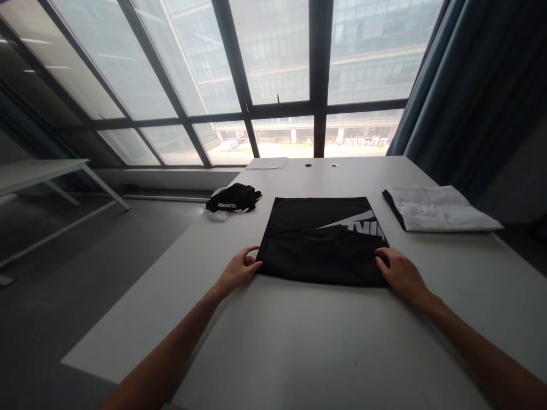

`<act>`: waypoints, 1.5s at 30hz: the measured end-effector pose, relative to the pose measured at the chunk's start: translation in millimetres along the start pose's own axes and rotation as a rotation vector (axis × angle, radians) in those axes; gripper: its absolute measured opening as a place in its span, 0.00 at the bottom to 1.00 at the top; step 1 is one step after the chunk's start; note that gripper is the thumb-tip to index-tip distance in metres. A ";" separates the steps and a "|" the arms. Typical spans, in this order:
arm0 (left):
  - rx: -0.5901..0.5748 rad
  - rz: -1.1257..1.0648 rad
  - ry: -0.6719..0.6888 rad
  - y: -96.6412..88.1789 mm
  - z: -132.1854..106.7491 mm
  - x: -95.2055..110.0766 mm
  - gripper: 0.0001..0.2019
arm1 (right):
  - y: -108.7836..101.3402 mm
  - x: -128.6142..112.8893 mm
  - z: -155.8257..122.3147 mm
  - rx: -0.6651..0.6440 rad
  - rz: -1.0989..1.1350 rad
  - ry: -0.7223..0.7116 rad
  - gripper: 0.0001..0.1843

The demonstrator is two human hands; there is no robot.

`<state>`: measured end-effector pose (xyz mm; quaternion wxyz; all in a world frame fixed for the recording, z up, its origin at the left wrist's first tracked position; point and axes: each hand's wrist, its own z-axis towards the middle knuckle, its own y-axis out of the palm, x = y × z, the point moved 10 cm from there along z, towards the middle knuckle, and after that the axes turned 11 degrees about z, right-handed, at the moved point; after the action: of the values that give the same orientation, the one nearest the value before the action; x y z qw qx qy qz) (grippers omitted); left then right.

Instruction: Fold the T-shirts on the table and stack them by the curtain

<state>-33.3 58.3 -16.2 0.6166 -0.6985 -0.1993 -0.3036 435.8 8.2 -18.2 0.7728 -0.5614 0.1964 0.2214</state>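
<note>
A folded black shirt [316, 256] lies flat on the white table in front of me, forming a near rectangle. Grey-white lettering and a slanted pale shape show on its right part, upside down to me. At its near left corner my left hand [239, 267] is closed, thumb and fingers pinching the edge. My right hand [399, 273] pinches the right edge near the front corner, fingers curled. The near edge of the cloth bows slightly between the hands. Whatever lies under the folds is hidden.
The white table [299, 347] runs towards the windows. Left lies a crumpled black cloth item [235, 197] with white print and clear plastic. A folded white cloth [440, 209] with a dark edge lies right. Papers [267, 163] rest at the far end. Another table [47, 168] stands left.
</note>
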 end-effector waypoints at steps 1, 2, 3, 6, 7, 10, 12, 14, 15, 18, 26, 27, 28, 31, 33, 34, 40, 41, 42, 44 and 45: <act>0.019 -0.002 -0.023 0.9 -1.6 -3.1 0.34 | 3.1 -0.3 -2.6 -0.004 -0.028 -0.012 0.14; 0.036 0.004 -0.042 1.2 -3.2 -6.2 0.34 | 5.0 -0.7 -4.3 -0.003 -0.057 -0.025 0.14; 0.045 0.024 -0.053 0.9 -4.9 -8.6 0.35 | 5.9 -1.6 -5.4 0.000 -0.084 -0.040 0.14; -0.014 0.160 -0.028 -0.5 -8.7 -4.3 0.33 | 3.9 -9.7 -5.0 0.008 -0.146 -0.091 0.14; -0.028 0.229 -0.011 -3.2 -9.0 1.5 0.32 | 1.9 -14.5 -3.6 0.016 -0.159 -0.107 0.14; 0.149 0.475 0.062 -26.4 -4.6 35.7 0.26 | -2.2 -33.2 4.3 0.046 -0.162 -0.144 0.15; 0.313 0.576 0.173 -31.9 0.0 67.6 0.22 | 2.0 -44.7 11.0 0.053 -0.131 -0.162 0.18; 0.330 0.606 0.324 -13.2 7.6 89.7 0.22 | 14.0 -50.6 16.7 0.037 -0.107 -0.176 0.21; 0.286 0.618 0.379 2.3 12.6 92.3 0.23 | 21.9 -49.8 18.9 0.021 -0.107 -0.171 0.23; 0.125 0.698 0.370 46.4 27.8 67.4 0.28 | 47.8 -35.7 23.3 -0.056 -0.139 -0.120 0.27; 0.079 0.699 0.382 49.0 20.4 42.6 0.29 | 21.7 -41.1 14.0 0.024 -0.064 -0.165 0.25; 0.063 0.680 0.430 45.6 13.4 47.6 0.29 | 12.3 -45.9 6.5 0.037 -0.034 -0.215 0.24; 0.040 0.660 0.476 42.9 5.7 51.2 0.29 | 5.0 -48.5 -2.0 0.033 -0.004 -0.263 0.23; 0.021 0.584 0.518 31.5 -11.7 48.3 0.28 | -9.8 -34.1 -20.6 0.014 0.068 -0.285 0.21; 0.095 0.506 0.452 16.2 -9.9 38.9 0.25 | -21.0 -5.2 -17.0 0.092 0.088 -0.148 0.21; 0.151 0.467 0.408 6.8 -4.4 34.5 0.24 | -25.7 10.9 -10.5 0.138 0.088 -0.059 0.20; 0.270 0.448 0.276 -16.5 77.1 40.8 0.16 | -11.4 60.1 63.5 0.016 0.054 0.270 0.15; 0.253 0.482 0.256 -13.0 92.0 43.1 0.15 | -8.1 61.3 73.4 -0.015 0.050 0.288 0.13; 0.231 0.517 0.239 -7.5 104.4 44.6 0.14 | -6.0 61.0 81.4 -0.033 0.046 0.293 0.11; 0.198 0.585 0.214 5.6 120.5 45.1 0.12 | -5.6 58.4 92.0 -0.032 0.043 0.279 0.09; 0.195 0.615 0.203 11.4 124.2 44.1 0.11 | -6.2 57.5 95.0 -0.021 0.043 0.273 0.08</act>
<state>28.8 174.3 -2.0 0.7599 -0.6299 0.0548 -0.1509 491.9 104.2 -17.3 0.7282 -0.5899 0.3094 0.1617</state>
